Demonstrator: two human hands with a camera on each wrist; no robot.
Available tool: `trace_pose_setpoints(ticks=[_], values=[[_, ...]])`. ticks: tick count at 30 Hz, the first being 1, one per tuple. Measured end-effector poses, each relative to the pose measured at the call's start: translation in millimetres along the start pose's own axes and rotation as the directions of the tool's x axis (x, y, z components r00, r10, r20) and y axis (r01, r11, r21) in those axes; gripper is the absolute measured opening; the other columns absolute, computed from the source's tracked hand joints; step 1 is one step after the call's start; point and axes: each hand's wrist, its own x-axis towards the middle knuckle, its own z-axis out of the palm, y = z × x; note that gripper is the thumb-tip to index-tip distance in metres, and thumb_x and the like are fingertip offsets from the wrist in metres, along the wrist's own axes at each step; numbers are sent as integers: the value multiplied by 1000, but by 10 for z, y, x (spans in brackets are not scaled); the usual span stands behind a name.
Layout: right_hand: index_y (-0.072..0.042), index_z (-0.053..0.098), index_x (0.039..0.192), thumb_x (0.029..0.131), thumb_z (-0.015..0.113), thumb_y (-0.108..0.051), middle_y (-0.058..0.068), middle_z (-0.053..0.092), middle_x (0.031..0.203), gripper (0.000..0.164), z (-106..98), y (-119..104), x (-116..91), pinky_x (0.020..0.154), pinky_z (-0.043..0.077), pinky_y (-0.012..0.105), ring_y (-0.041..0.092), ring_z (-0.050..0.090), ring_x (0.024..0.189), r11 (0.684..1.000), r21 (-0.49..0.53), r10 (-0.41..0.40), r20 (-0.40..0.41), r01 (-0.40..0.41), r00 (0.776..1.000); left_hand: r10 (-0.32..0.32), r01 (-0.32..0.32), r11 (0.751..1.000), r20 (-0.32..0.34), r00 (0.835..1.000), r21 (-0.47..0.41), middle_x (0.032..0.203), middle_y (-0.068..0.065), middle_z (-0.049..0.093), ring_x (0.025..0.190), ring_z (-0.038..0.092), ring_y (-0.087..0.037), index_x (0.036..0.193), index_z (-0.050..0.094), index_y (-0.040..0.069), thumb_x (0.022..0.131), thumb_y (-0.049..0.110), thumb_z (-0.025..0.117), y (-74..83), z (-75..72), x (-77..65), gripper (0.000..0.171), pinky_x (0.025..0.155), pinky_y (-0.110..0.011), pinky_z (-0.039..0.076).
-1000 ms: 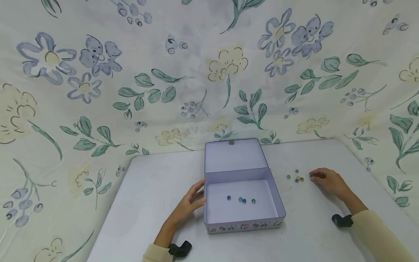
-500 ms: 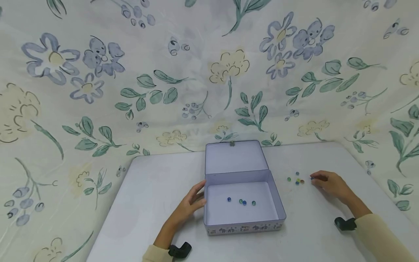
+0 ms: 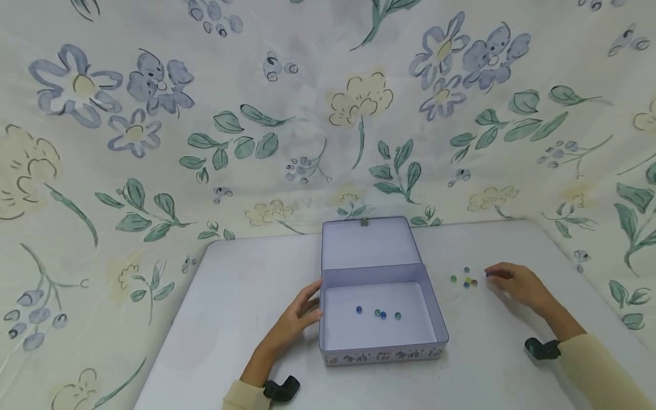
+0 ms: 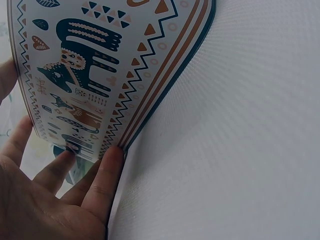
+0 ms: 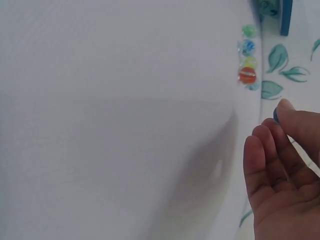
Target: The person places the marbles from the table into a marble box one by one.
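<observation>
A lidded metal tin [image 3: 379,357] printed with animals sits on the white table, its lid [image 3: 369,245] raised at the back. On its floor lie several marbles, among them a blue marble [image 3: 359,310] and a green marble [image 3: 397,315]. My left hand [image 3: 291,324] touches the tin's left side with extended fingers; the left wrist view shows fingertips [image 4: 114,156] against its patterned wall. To the right of the tin, my right hand [image 3: 519,285] pinches a dark blue marble [image 5: 276,115] between thumb and finger, mostly hidden by them.
Several loose marbles lie on the table between the tin and my right hand, including a green marble [image 3: 453,279] and a red-orange marble [image 5: 247,75]. Floral fabric [image 3: 307,142] hangs behind the table [image 3: 246,296] and along its sides.
</observation>
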Motion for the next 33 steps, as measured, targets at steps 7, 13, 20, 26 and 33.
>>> trace_pose_setpoints(ticks=[7, 13, 20, 26, 33], values=[[-2, 66, 124, 99, 63, -23, 17, 71, 116, 32, -65, -178, 14, 72, 54, 16, 27, 67, 101, 999, -10, -51, 0, 51, 999, 20, -20, 1000, 17, 1000, 1, 168, -11, 17, 148, 26, -48, 159, 23, 20, 100, 18, 58, 27, -17, 10, 68, 115, -65, 32], [-2, 67, 122, 99, 63, -24, 14, 71, 115, 32, -85, -365, 30, 73, 55, 18, 22, 67, 100, 994, -7, -113, 12, 113, 993, 9, -9, 1000, 8, 1000, -10, 168, -11, 17, 149, 25, -48, 159, 24, 20, 100, 16, 58, 41, 1, 1, 68, 115, -65, 32], [-1, 67, 122, 99, 64, -20, 14, 72, 115, 30, -63, -539, 94, 75, 56, 18, 13, 68, 95, 986, 19, -167, 35, 167, 985, -11, 11, 1000, -5, 1000, -14, 168, -9, 18, 149, 26, -48, 159, 25, 23, 100, 16, 58, 2, 16, -13, 68, 115, -65, 33], [-2, 67, 122, 99, 63, -19, 13, 71, 117, 29, -32, -697, 146, 77, 56, 18, 25, 68, 101, 981, 21, -195, 48, 195, 980, -17, 17, 1000, -10, 1000, -11, 168, -8, 17, 149, 26, -47, 158, 25, 25, 100, 15, 58, 13, 3, 6, 67, 115, -66, 31], [-1, 68, 120, 98, 65, -16, 13, 72, 115, 27, 9, -869, 218, 78, 56, 18, 24, 69, 99, 968, 43, -251, 50, 249, 967, -10, 10, 1000, -3, 1000, -21, 168, -9, 17, 149, 26, -47, 159, 25, 22, 100, 15, 57, 12, -1, -1, 68, 116, -67, 28]])
